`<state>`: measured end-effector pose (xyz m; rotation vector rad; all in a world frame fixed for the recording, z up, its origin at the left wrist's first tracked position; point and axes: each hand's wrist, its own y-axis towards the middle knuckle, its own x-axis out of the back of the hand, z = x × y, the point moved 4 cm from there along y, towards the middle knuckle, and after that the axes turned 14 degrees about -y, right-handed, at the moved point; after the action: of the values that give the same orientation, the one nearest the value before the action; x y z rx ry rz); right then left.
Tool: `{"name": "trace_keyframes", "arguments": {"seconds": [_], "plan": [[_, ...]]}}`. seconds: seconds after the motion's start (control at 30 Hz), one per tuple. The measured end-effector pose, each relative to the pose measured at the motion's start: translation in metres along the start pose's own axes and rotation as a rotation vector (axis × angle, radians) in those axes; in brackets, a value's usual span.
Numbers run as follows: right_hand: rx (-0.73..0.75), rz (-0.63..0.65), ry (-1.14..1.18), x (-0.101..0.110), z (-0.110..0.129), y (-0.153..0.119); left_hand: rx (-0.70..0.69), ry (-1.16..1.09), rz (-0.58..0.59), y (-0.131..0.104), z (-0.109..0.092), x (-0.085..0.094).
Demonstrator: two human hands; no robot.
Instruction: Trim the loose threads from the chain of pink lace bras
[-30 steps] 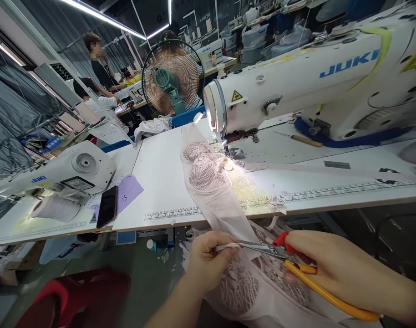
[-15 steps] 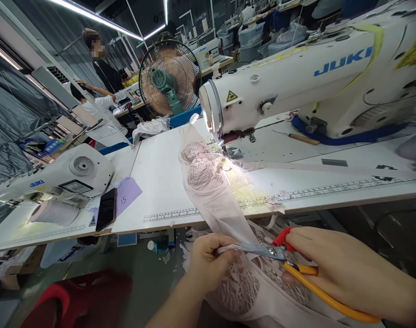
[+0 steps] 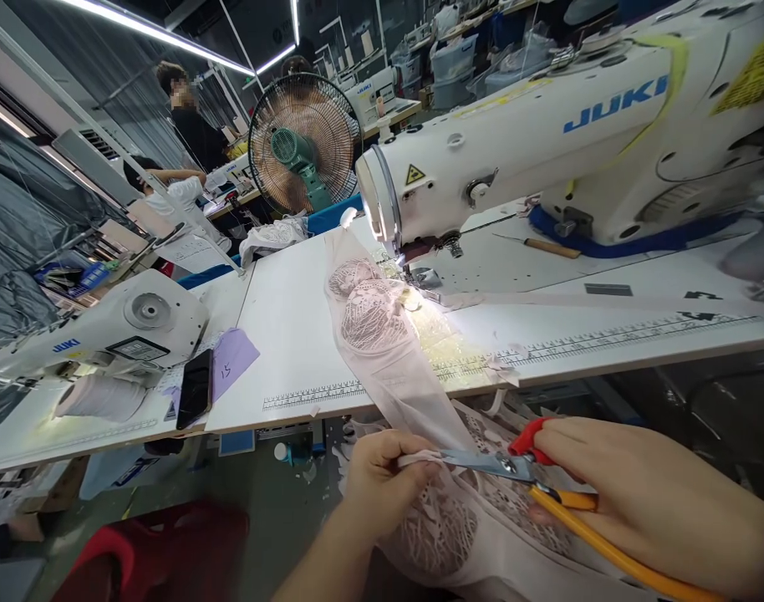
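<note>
Below the table's front edge, my left hand [image 3: 385, 481] pinches a strip of pale pink fabric between thumb and fingers. My right hand [image 3: 633, 485] is closed on the scissors [image 3: 513, 468], which have red and orange handles. Their blades point left, with the tips beside the pinched fabric at my left fingertips. Under both hands hangs a pale pink lace garment [image 3: 441, 535]. Another lace piece [image 3: 379, 318] lies on the white table [image 3: 294, 334], its lower part draped over the edge, near the lit needle area of the sewing machine [image 3: 476, 167].
At left are a second sewing machine [image 3: 147, 313], a phone [image 3: 195, 389], a purple paper [image 3: 233, 359] and a thread cone [image 3: 99, 397]. A fan [image 3: 303, 146] stands behind the table. Two people are further back. A wooden-handled tool [image 3: 551, 247] lies right; a red stool [image 3: 150, 552] is below.
My right hand and the scissors have shifted slightly right, the blade tips drawing back a little from my left fingers. My left hand keeps its pinch. The whole view has shifted slightly.
</note>
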<state>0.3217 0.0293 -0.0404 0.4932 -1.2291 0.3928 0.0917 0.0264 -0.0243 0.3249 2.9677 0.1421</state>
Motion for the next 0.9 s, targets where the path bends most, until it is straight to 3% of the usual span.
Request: {"name": "trace_keyframes", "arguments": {"seconds": [0.3,0.53,0.9], "plan": [[0.042,0.081,0.019,0.023,0.018,0.013,-0.076,0.061,0.104,-0.001,-0.004,-0.002],[-0.053,0.242,0.093,0.021,0.017,0.011,-0.037,0.049,0.152,0.001,-0.005,-0.004],[-0.043,0.268,0.084,0.013,0.018,0.009,0.037,0.039,0.098,0.002,-0.002,-0.004]]}}
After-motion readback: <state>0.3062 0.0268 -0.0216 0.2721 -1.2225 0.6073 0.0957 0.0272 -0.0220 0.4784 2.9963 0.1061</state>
